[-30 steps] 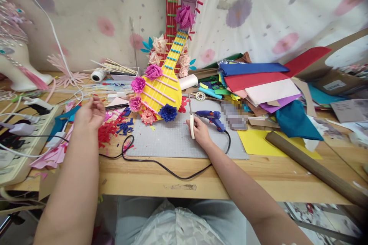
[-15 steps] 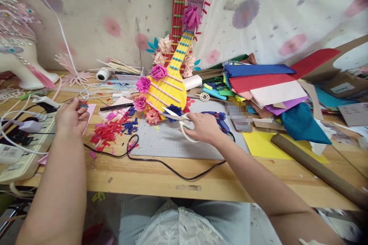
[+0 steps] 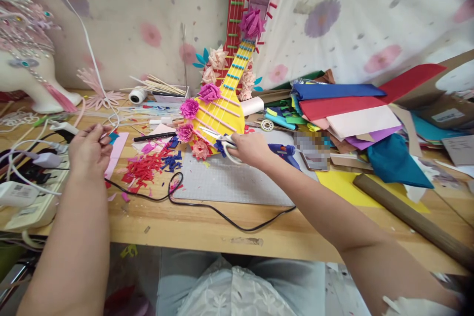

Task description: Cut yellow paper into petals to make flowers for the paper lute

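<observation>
My right hand (image 3: 250, 149) grips a pair of white-handled scissors (image 3: 232, 152), blades pointing left across the lower body of a yellow paper instrument (image 3: 231, 114). That instrument is shaped like a lute, with pink strips, strings and paper flowers, and leans against a red one (image 3: 237, 7). At the left, my left hand (image 3: 89, 150) has its fingers pinched together beside the power strip. A small teal scrap of paper (image 3: 113, 137) shows at those fingertips. Partly hidden behind the scissors is a dark blue paper flower (image 3: 219, 147).
Red paper shreds (image 3: 146, 169) and blue ones lie mid-left. A blue glue gun (image 3: 285, 152) rests on the grey cutting mat (image 3: 222, 187), its black cord (image 3: 218, 218) looping across the front. Colored paper (image 3: 351, 108) is piled right. A power strip (image 3: 44, 207) stands left.
My right hand and the scissors have moved left, farther over the yellow instrument. The scissor blades look closer together. The left hand stays by the power strip, and the view has shifted slightly.
</observation>
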Demonstrator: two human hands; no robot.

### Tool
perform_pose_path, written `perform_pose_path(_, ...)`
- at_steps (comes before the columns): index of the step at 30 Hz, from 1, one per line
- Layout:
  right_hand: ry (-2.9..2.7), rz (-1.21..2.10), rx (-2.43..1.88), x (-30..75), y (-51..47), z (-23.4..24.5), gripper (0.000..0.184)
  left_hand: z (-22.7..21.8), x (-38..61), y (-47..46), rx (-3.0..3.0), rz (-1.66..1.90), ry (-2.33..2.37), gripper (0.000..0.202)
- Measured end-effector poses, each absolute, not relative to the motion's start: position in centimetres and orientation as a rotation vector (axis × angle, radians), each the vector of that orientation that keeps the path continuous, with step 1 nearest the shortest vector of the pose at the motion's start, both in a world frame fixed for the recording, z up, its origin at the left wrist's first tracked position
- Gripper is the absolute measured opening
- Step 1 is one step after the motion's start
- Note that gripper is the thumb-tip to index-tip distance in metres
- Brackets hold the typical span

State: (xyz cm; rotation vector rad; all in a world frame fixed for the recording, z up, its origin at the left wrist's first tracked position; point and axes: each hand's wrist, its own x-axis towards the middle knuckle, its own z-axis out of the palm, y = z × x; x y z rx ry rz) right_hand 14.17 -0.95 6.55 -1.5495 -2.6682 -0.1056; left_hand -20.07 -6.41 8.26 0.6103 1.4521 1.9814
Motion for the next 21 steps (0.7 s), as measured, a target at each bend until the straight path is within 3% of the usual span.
perform_pose_path(11,-1.989,0.393,-1.610,19.1,-2.3,2.5,0.039,6.0,-17.5,-5.9,0.850,1.629,1.605,0.018)
perform_pose_path(16,-1.846,0.504,-1.604,19.4,-3.6,0.3,0.035,4.4,-16.2,-5.4,0.984,1.492,1.867,0.036)
perform_pose_path(21,-1.747,0.580,-1.509,19.3,-2.8,2.1,0.025,4.7,-14.9,-4.7,0.958,1.557,1.869,0.031)
